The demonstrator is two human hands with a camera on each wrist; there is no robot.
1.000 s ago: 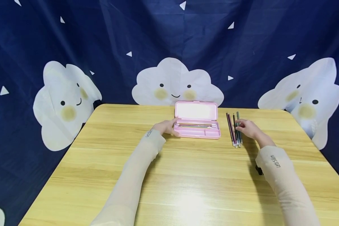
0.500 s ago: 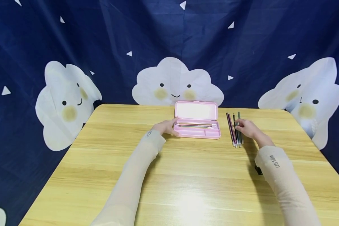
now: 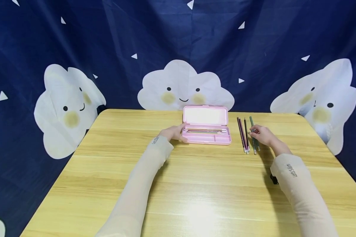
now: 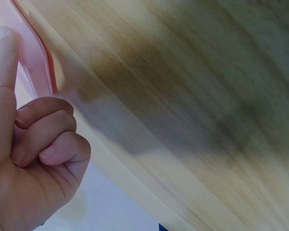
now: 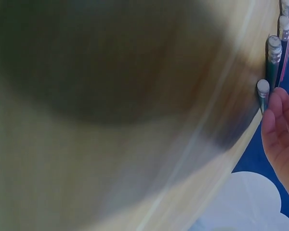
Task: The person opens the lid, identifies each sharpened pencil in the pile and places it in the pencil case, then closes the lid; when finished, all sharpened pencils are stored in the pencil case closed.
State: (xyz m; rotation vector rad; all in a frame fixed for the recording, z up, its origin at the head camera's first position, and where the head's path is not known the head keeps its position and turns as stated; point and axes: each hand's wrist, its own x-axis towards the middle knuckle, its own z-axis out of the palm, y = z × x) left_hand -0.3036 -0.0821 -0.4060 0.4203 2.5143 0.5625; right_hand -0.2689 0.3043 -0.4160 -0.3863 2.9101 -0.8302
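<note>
A pink pencil case (image 3: 206, 139) lies with its lid up near the table's far edge, several pencils (image 3: 206, 131) in its long back compartment. My left hand (image 3: 174, 133) holds the left end, thumb at the front and a finger toward the back. In the left wrist view, other fingers (image 4: 48, 130) curl beside the pink case (image 4: 36, 60). To the right, my right hand (image 3: 264, 135) pinches at a green pencil (image 3: 251, 119), another green one beside it. Dark pencils (image 3: 241, 135) lie just left. White erasers (image 5: 274, 44) top the pencils in the right wrist view.
The wooden table (image 3: 195, 184) stretches toward me, with bright glare near the front. Behind it hangs a dark blue curtain (image 3: 115, 89) with white cloud faces. A small black item (image 3: 274, 179) shows under the right sleeve.
My right hand has shifted slightly right, and the green pencils have come apart from the dark ones. The left hand stays on the pencil case.
</note>
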